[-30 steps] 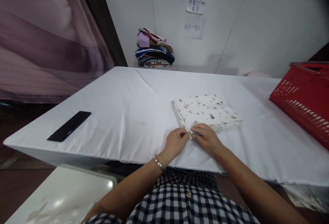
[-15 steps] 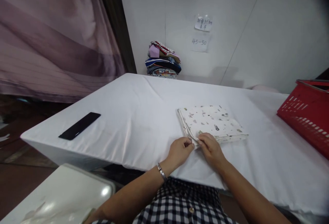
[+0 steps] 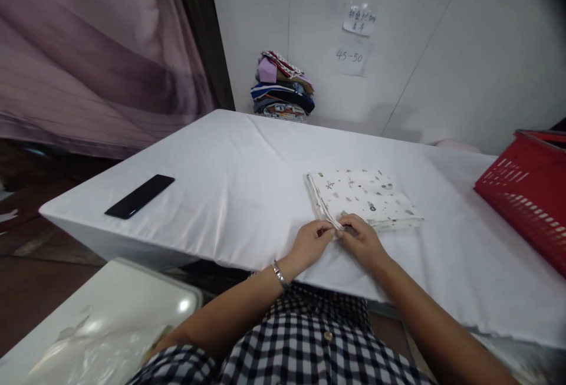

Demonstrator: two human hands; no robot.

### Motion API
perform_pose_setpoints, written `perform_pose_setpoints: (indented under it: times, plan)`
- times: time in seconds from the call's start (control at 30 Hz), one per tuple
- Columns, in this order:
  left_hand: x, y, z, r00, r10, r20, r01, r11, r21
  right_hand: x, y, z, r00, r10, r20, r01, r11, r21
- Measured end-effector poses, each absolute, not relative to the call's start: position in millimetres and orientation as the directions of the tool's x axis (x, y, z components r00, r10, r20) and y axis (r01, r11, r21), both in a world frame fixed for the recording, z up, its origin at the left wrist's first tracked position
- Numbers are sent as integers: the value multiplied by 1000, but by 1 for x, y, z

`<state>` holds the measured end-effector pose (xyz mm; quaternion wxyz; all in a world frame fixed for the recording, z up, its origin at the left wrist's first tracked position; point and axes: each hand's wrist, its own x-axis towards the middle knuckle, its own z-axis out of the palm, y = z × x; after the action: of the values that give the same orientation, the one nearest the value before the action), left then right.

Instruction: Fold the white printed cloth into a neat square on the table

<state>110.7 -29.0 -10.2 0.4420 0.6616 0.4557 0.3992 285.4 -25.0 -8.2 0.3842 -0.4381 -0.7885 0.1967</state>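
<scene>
A folded white cloth with small printed shapes [image 3: 365,197] lies flat on the white-covered table [image 3: 247,190], a little right of the middle. My left hand [image 3: 312,244] and my right hand [image 3: 363,241] meet at its near left corner. Both pinch that corner between thumb and fingers. A metal bracelet sits on my left wrist.
A black phone [image 3: 140,196] lies near the table's left edge. A red plastic basket [image 3: 526,187] stands at the right. A pile of folded clothes [image 3: 283,86] rests against the back wall under two paper notes. A white tray-like surface [image 3: 101,326] sits low at the left.
Both hands stay pinched on the cloth's near corner. Only the camera view has shifted slightly; the cloth lies in the same place.
</scene>
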Motion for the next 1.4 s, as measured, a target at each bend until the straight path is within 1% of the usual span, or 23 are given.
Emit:
perform_pose_setpoints:
  times: [0.2,0.37,0.47,0.6,0.67,0.73,0.83,0.9,0.97,1.07,1.17,1.4]
  plan:
    - [108,-29,-15,279,948,156,279,-235,931,284,-25,0,-335,843,421,482,537,-692]
    - [107,-30,-13,288,941,180,289,-264,920,285,-24,0,-309,872,379,482,487,-729]
    - [107,-32,-8,271,949,158,386,-258,886,284,-23,0,-272,880,390,490,476,-730]
    - [109,-30,-1,272,956,107,513,-238,825,285,-23,1,-272,870,412,493,494,-716]
    - [111,-27,1,257,963,76,563,-213,799,287,-23,1,-278,848,451,508,528,-681]
    - [113,-24,1,225,973,42,598,-172,783,289,-24,1,-301,805,512,545,586,-600]
    - [114,-21,0,198,980,-4,603,-119,788,290,-25,-3,-419,706,571,623,681,-384]
    - [113,-20,-1,204,979,-6,597,-120,793,290,-25,-6,-518,654,552,650,720,-243]
    - [112,-20,-2,216,976,12,598,-142,789,290,-26,-8,-577,631,519,656,736,-166]
    - [110,-20,-3,223,974,29,602,-161,782,290,-26,-8,-615,623,483,648,749,-141]
    - [110,-19,-5,216,976,29,604,-157,781,291,-27,-9,-636,605,480,627,767,-137]
    - [107,-12,-3,276,961,-3,562,-159,812,286,-27,-21,-570,592,569,669,737,-97]
